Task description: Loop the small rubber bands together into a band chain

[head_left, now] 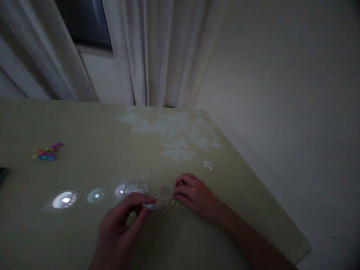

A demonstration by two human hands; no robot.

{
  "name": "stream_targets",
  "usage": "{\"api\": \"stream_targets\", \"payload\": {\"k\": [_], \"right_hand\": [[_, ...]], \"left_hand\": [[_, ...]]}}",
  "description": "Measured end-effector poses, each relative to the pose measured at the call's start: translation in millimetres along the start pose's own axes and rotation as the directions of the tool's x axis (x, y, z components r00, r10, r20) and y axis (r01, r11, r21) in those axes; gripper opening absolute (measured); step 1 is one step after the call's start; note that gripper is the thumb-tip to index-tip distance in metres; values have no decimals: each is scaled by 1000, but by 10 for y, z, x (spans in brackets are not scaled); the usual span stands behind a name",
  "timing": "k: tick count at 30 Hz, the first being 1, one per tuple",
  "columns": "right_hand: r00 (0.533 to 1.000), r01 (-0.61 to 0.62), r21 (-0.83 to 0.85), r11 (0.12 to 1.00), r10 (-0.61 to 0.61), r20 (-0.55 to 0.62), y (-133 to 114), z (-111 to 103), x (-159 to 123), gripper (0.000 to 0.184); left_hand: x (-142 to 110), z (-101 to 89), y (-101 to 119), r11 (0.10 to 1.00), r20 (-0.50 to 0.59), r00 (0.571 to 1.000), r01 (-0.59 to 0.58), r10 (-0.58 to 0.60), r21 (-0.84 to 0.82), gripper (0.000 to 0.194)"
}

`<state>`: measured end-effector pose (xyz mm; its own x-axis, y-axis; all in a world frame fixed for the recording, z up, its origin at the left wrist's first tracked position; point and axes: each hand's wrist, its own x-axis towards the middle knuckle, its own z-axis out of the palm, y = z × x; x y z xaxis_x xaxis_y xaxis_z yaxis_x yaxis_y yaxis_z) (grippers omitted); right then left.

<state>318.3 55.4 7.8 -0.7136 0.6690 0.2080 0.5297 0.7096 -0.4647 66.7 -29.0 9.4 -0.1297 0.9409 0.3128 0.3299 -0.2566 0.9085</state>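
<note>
Several thin pastel hair ties (169,203) lie in a loose cluster on the table between my hands. My left hand (123,221) is left of them, thumb and forefinger pinched on a small bunch of pale blue-white hair ties (151,206). On the cluster's right side rests my right hand (197,195), its fingers curled together. A bit of a green hair tie (173,187) shows at those fingertips; the rest of it is hidden. One pale hair tie (160,244) lies apart, closer to me. Behind my left hand sits a clear plastic box (137,185), partly covered by that hand.
A heap of small colourful pieces (47,152) lies at the left on the table (92,150). A small white cut-out piece (208,165) is beyond my right hand. A dark object (2,172) shows at the left edge. The table's right edge slants along the wall.
</note>
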Motion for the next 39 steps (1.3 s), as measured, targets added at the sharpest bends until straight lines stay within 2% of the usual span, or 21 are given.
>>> {"api": "stream_targets", "payload": {"k": [5, 8, 11, 13, 15, 23, 32, 34, 36, 38, 39], "right_hand": [[1000, -14, -62, 998, 15, 17, -25, 28, 8, 6], [998, -53, 163, 985, 58, -29, -127, 35, 6, 5], [991, -65, 482, 874, 112, -69, -306, 28, -13, 2], [992, -48, 599, 799, 108, -65, -427, 28, -30, 1], [994, -45, 644, 764, 99, -48, -519, 34, -41, 4], [989, -66, 693, 718, 141, -52, -584, 53, -36, 22], [986, -86, 693, 716, 159, -42, -576, 61, -40, 16], [976, -74, 657, 750, 189, -106, -517, 51, -20, 14], [947, -75, 558, 827, 235, -220, -405, 32, 5, 13], [917, -132, 431, 893, 275, -290, -261, 8, 26, 11], [913, -170, 382, 908, 291, -285, -191, -2, 33, 9]], "left_hand": [[47, -12, -22, 994, 47, 992, -113, 113, 1, 20], [57, -13, -32, 991, 116, 985, -132, 131, 1, 21], [44, 6, -44, 994, 169, 980, -106, 108, -18, 18], [36, 23, -47, 994, 201, 974, -95, 102, -45, 16], [34, 35, -42, 994, 237, 966, -93, 105, -60, 17], [-8, 52, -26, 989, 247, 964, -69, 100, -130, 17], [27, 50, -35, 985, 238, 959, -133, 157, -113, 17], [18, 44, -27, 988, 220, 964, -130, 147, -87, 15], [-6, 40, -14, 992, 187, 975, -109, 120, -70, 11], [-32, 43, 1, 996, 164, 984, -53, 64, -69, 7], [-41, 48, 8, 997, 161, 986, -25, 37, -76, 5]]}}
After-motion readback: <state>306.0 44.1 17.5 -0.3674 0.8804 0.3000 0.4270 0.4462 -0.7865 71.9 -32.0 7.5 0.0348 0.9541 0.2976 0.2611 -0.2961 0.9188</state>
